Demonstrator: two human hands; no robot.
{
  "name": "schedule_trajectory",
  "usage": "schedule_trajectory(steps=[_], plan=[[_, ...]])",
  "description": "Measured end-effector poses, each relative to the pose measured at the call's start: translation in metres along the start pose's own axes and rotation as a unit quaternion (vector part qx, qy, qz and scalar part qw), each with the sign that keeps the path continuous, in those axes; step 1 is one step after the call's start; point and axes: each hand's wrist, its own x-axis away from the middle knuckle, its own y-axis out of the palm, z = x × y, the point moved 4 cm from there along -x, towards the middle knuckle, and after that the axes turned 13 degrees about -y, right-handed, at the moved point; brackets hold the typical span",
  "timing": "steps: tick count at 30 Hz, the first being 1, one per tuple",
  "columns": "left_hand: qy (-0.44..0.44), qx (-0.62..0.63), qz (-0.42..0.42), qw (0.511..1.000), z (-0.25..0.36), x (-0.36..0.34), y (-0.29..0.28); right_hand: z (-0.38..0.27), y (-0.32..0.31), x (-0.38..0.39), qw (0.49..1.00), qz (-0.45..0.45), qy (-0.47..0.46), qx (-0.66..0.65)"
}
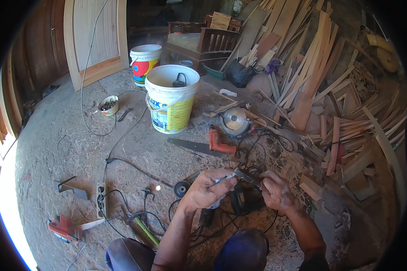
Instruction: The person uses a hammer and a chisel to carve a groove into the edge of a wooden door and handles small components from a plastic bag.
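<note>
My left hand (pixel 210 187) is closed around a slim silvery rod (pixel 226 178), its fingers bent at the tip. My right hand (pixel 277 192) grips a dark flat metal piece (pixel 248 177) by its right end. The rod and the metal piece meet between my hands, above the floor; the exact kind of either is too small to tell. Under my hands lies a dark power tool (pixel 243 201), partly covered by them. Just left of my left hand is an angle grinder (pixel 182 188) with a round disc, its body mostly hidden behind my wrist.
Ahead lie a red-handled handsaw (pixel 220 142) and a circular saw (pixel 235 121). Two paint buckets (pixel 172 108) stand beyond. To the left are a power strip (pixel 101 201), tangled cords, a green-handled tool (pixel 146 232) and a red power tool (pixel 66 228). Wood scraps (pixel 309 99) pile up right.
</note>
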Motion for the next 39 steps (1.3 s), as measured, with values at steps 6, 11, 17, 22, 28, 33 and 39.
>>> schedule_trajectory(steps=[6,11,17,22,28,33,39], plan=[[-0.141,0.319,-0.227,0.909,-0.011,0.01,0.01,0.009,0.002,0.008,0.997,-0.007,-0.079,0.004],[-0.07,0.304,-0.181,0.933,-0.02,0.005,0.019,0.012,-0.003,0.002,0.998,0.003,-0.065,0.002],[0.058,-0.389,0.244,0.886,0.02,0.001,0.02,0.003,-0.005,0.008,0.996,-0.028,0.087,0.013],[-0.015,-0.145,0.089,0.985,-0.005,-0.003,0.015,0.002,-0.004,0.011,0.998,-0.002,0.057,0.016],[-0.118,0.32,-0.198,0.919,-0.039,0.006,0.022,0.021,-0.014,0.006,0.995,0.016,-0.073,0.072],[-0.102,0.015,0.021,0.994,-0.035,-0.002,0.01,0.084,-0.025,0.055,0.976,0.177,0.1,-0.08],[0.153,-0.098,0.133,0.974,-0.018,-0.007,0.015,0.044,-0.012,0.038,0.888,0.201,0.207,-0.359]])
